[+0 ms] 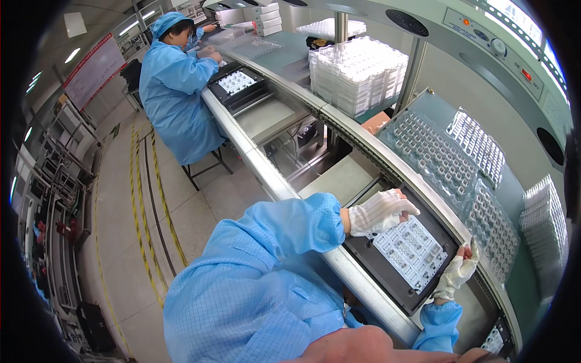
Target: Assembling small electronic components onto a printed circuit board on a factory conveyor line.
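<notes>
Hands gloved | left hand (380,213) fingers closed on white component panel (410,252) upper edge | right hand (458,271) pinching right edge | panel seated on black fixture (376,266), conveyor bench.

I see a big sign board (95,71) far left on the wall, rectangular, white w/ red border. White boxes (264,18) stacked at the top of the bench, near a seated co-worker. Control panel (484,31) top right on the grey hood, pale label strip w/ red and orange lamps. No screens.
</notes>
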`<state>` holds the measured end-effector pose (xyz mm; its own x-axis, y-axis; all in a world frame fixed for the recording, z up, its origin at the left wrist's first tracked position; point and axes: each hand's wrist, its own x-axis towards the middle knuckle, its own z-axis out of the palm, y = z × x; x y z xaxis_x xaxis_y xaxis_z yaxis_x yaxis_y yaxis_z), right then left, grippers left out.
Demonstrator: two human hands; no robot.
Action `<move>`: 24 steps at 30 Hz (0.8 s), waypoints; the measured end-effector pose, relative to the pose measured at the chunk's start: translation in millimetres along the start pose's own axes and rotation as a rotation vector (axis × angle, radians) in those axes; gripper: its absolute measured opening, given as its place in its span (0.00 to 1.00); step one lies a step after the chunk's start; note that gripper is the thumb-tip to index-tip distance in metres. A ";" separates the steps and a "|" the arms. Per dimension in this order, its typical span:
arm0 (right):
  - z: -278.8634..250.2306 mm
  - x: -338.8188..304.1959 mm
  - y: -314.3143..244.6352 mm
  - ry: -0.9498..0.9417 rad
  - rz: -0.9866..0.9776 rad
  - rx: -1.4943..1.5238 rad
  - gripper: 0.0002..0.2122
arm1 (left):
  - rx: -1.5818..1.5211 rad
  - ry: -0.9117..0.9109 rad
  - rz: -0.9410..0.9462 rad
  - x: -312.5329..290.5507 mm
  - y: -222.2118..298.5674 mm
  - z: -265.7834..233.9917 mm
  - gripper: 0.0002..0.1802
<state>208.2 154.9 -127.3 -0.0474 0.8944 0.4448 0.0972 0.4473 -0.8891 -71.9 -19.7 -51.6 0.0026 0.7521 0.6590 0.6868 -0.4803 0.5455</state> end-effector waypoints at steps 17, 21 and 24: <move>-45.5 -5.1 -77.2 -0.052 -0.086 -0.218 0.15 | 0.098 -0.204 -0.138 -0.7 36.2 -6.9 0.17; -45.7 -7.8 -81.6 -0.043 -0.004 -0.273 0.14 | 0.203 -0.304 -0.018 2.9 33.8 -1.9 0.17; -44.3 -8.9 -81.4 -0.056 -0.021 -0.287 0.13 | 0.234 -0.351 0.015 3.4 32.1 3.9 0.16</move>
<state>244.7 110.5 -54.1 -0.1065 0.8874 0.4486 0.3723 0.4539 -0.8096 -47.1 -30.9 -33.9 0.2333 0.8732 0.4279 0.8312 -0.4075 0.3783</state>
